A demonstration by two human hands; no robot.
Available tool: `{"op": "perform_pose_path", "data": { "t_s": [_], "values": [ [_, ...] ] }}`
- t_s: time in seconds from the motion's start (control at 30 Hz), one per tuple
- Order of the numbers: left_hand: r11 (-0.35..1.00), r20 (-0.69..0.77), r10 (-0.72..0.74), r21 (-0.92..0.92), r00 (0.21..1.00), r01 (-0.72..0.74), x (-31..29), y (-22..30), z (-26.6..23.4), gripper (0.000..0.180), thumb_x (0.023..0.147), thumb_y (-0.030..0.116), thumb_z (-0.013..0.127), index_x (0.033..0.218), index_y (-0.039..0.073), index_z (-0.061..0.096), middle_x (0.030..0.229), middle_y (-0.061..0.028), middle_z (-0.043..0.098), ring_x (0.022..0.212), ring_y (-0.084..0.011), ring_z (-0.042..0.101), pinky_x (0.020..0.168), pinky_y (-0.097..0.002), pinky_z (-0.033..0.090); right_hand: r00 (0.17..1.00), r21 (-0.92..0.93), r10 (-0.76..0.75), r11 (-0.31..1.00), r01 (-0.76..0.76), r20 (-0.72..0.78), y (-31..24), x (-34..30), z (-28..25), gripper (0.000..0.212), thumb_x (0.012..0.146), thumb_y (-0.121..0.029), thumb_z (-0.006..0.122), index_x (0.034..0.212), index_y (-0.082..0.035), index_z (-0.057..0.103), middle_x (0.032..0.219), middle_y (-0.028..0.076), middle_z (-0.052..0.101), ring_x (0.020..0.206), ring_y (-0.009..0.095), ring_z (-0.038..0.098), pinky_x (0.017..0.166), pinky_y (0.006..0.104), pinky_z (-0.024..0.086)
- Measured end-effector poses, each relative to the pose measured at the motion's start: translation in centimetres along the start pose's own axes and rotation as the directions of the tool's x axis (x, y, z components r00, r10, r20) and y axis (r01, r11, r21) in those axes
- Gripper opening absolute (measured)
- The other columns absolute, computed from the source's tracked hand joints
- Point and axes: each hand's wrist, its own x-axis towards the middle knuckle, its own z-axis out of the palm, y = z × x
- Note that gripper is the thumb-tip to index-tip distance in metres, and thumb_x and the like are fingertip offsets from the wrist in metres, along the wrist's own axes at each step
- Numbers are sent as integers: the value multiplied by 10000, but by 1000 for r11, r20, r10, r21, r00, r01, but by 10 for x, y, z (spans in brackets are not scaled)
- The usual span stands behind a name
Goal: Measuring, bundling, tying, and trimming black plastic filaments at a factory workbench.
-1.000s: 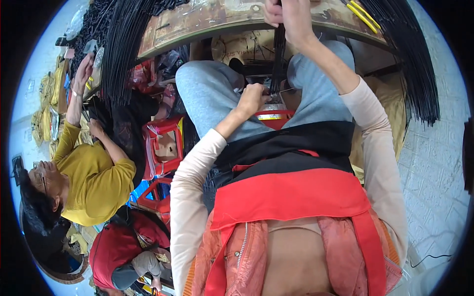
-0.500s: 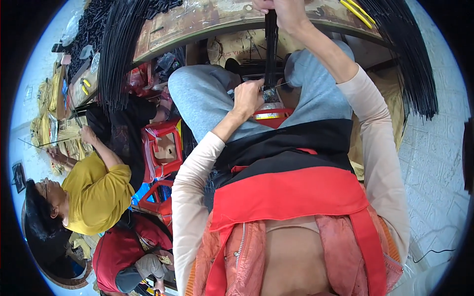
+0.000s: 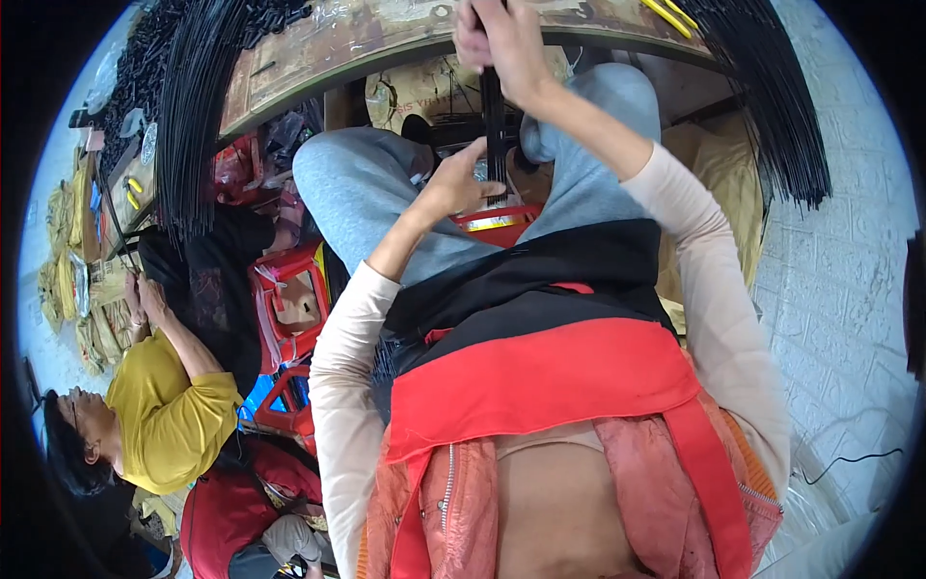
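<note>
My right hand (image 3: pixel 502 43) is closed around the top of a thin bundle of black rods (image 3: pixel 494 125) that hangs straight down between my knees. My left hand (image 3: pixel 455 183) touches the lower part of the same bundle, fingers curled against it, just above a red stool (image 3: pixel 502 220). The bundle's upper end is at the edge of a worn wooden table (image 3: pixel 386 39). My grey trouser legs frame the bundle on both sides.
Large sheaves of black rods lie on the table at the left (image 3: pixel 198 116) and right (image 3: pixel 772 96). A person in a yellow top (image 3: pixel 169 415) sits at lower left beside red plastic stools (image 3: pixel 289 299). Pale paved floor (image 3: pixel 839 318) lies on the right.
My right hand has lifted the bundle's top higher toward the table edge. My left hand slid up along the rods. The person in yellow has lowered their raised arm.
</note>
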Motion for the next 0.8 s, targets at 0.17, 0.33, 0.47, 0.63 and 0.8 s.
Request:
{"op": "perform_pose_path", "data": {
  "t_s": [0.17, 0.33, 0.47, 0.63, 0.8],
  "values": [
    [766, 276, -175, -565, 945, 307, -5, 31, -3, 475, 867, -21, 660, 1323, 35, 538, 1092, -24, 670, 994, -95, 599, 897, -266, 485, 987, 59, 158, 986, -158, -4, 22, -33, -7, 528, 957, -540, 518, 696, -92, 417, 525, -36, 335, 432, 61, 322, 422, 237, 272],
    [897, -104, -83, 426, 991, 120, -36, 96, 15, 160, 805, 222, 707, 776, 71, 665, 712, -196, 647, 689, -372, 656, 600, -465, 523, 990, 54, 139, 989, -137, -27, 0, -27, -11, 487, 978, -476, 518, 703, -82, 437, 510, -31, 343, 411, 69, 324, 406, 239, 274],
    [984, -338, 149, 142, 930, -106, 1, 125, 42, 168, 822, 188, 697, 814, 32, 634, 811, -186, 650, 740, -371, 644, 639, -455, 509, 980, 72, 194, 979, -190, -43, -8, -21, -9, 481, 979, -466, 524, 698, -81, 462, 505, -33, 350, 401, 69, 329, 402, 238, 258],
    [938, -331, 311, -41, 891, -343, 31, 97, 62, 157, 758, 16, 702, 890, 13, 617, 831, -158, 618, 800, -367, 626, 701, -437, 499, 981, 98, 191, 976, -192, 19, -9, -21, -8, 483, 977, -473, 526, 698, -85, 459, 503, -38, 338, 401, 66, 326, 403, 239, 258],
    [996, -304, 52, -50, 951, -70, -41, 86, 30, 82, 792, 22, 692, 864, 10, 653, 805, -145, 645, 763, -324, 644, 673, -384, 503, 991, 93, 133, 987, -132, -1, -9, -25, -15, 473, 985, -457, 520, 698, -86, 457, 499, -42, 324, 400, 62, 320, 403, 239, 256]
  ]
}}
